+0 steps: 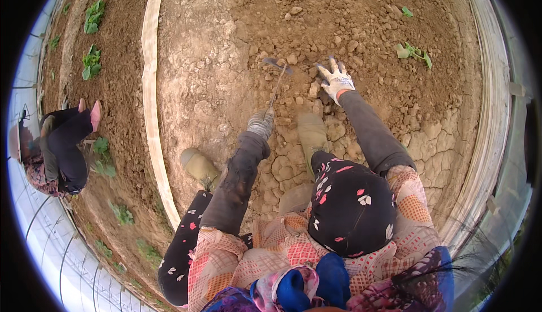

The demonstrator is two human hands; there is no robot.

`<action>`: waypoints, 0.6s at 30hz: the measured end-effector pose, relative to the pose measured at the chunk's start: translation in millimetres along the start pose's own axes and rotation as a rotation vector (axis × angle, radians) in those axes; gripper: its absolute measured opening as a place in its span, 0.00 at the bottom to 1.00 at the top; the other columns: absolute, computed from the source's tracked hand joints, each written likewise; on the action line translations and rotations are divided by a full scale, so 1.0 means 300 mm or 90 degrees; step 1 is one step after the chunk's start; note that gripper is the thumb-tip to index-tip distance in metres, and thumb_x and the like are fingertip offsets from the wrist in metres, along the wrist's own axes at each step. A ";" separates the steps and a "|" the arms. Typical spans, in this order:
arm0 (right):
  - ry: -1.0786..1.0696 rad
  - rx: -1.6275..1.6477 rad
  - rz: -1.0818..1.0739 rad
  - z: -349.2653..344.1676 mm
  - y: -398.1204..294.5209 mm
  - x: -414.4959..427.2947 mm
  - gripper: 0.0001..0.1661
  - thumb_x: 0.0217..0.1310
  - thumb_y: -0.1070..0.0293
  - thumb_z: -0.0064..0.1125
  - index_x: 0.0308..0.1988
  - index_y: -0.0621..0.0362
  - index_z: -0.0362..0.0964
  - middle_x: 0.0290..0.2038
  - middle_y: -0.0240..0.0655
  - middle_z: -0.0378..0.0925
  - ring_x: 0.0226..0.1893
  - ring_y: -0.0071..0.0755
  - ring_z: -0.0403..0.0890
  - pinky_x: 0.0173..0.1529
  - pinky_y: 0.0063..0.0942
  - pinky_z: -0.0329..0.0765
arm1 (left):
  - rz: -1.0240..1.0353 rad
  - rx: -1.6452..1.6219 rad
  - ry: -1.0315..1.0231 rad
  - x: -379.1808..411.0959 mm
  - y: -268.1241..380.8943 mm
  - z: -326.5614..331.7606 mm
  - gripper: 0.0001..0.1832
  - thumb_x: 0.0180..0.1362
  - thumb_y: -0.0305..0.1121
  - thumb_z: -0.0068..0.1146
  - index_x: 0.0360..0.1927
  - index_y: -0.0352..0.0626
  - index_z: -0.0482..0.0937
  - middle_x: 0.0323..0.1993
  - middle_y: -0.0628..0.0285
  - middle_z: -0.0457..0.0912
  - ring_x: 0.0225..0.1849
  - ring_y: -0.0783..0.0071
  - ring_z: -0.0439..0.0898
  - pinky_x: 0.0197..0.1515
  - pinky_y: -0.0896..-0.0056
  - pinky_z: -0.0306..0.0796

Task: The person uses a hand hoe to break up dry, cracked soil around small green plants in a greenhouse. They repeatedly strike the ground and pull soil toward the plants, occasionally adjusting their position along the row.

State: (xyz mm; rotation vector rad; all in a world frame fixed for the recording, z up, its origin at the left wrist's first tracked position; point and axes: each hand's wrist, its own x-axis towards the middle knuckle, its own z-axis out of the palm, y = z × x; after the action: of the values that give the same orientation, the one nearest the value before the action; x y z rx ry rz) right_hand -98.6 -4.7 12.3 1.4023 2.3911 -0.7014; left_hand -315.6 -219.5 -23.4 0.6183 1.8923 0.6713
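A thin-handled hand hoe (277, 84) is gripped in my gloved left hand (261, 124). Its dark blade (276, 63) is slightly blurred and rests at or just over the loose soil. My right hand (337, 78), in a pale work glove with dark fingertips, is spread with the palm down on the crumbly earth. Clods of dry soil (314, 89) lie beside its thumb, between the two hands. Beneath my arms are my boots (312, 133) on cracked ground.
Small leafy seedlings (413, 53) grow at the upper right. A pale strip (153, 58) runs along the left side of my bed. Beyond it another person (63, 151) sits low near more plants (91, 63). Plastic greenhouse sheeting (504, 197) borders the right.
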 end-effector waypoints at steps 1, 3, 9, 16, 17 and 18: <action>-0.018 0.031 0.005 0.003 0.051 0.013 0.35 0.61 0.64 0.53 0.65 0.29 0.54 0.72 0.38 0.41 0.68 0.56 0.51 0.67 0.47 0.58 | -0.012 -0.037 -0.012 0.005 0.046 0.027 0.16 0.66 0.47 0.47 0.40 0.46 0.78 0.18 0.67 0.74 0.11 0.77 0.65 0.15 0.72 0.59; 0.048 0.072 -0.010 0.011 0.105 0.036 0.26 0.57 0.72 0.57 0.56 0.40 0.68 0.68 0.42 0.51 0.61 0.54 0.64 0.62 0.40 0.69 | -0.054 -0.080 -0.022 -0.016 0.116 0.050 0.15 0.65 0.46 0.48 0.40 0.45 0.78 0.18 0.67 0.74 0.12 0.78 0.65 0.15 0.72 0.59; 0.125 0.550 0.037 -0.058 -0.084 0.103 0.25 0.55 0.83 0.52 0.52 0.50 0.70 0.64 0.37 0.53 0.57 0.40 0.68 0.57 0.30 0.73 | 0.004 -0.076 0.120 -0.055 -0.046 0.028 0.14 0.64 0.42 0.52 0.42 0.42 0.79 0.19 0.68 0.74 0.19 0.78 0.67 0.22 0.71 0.62; 0.086 0.336 -0.036 -0.021 -0.165 0.142 0.37 0.63 0.58 0.52 0.68 0.39 0.48 0.69 0.42 0.50 0.64 0.51 0.59 0.67 0.40 0.61 | 0.044 -0.055 0.250 -0.018 0.001 -0.079 0.17 0.67 0.44 0.46 0.37 0.42 0.79 0.16 0.69 0.72 0.17 0.81 0.65 0.21 0.75 0.61; 0.104 0.305 -0.012 0.008 -0.143 0.105 0.38 0.63 0.56 0.53 0.68 0.40 0.48 0.68 0.43 0.51 0.65 0.52 0.59 0.67 0.40 0.60 | 0.039 -0.080 0.248 -0.026 0.129 -0.114 0.17 0.67 0.44 0.45 0.37 0.42 0.79 0.15 0.70 0.71 0.17 0.82 0.64 0.21 0.76 0.60; 0.108 0.224 -0.025 0.051 -0.124 0.069 0.39 0.62 0.53 0.53 0.68 0.43 0.48 0.67 0.44 0.54 0.65 0.52 0.58 0.67 0.41 0.58 | 0.065 -0.137 0.229 -0.024 0.234 -0.159 0.16 0.68 0.43 0.45 0.38 0.41 0.78 0.16 0.70 0.70 0.17 0.83 0.63 0.21 0.77 0.60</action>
State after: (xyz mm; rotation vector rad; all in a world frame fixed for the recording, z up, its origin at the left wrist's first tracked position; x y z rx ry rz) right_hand -141.3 -13.0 -0.3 1.6085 2.5197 -1.0984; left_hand -347.8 -182.6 46.3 0.4802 2.0871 1.0964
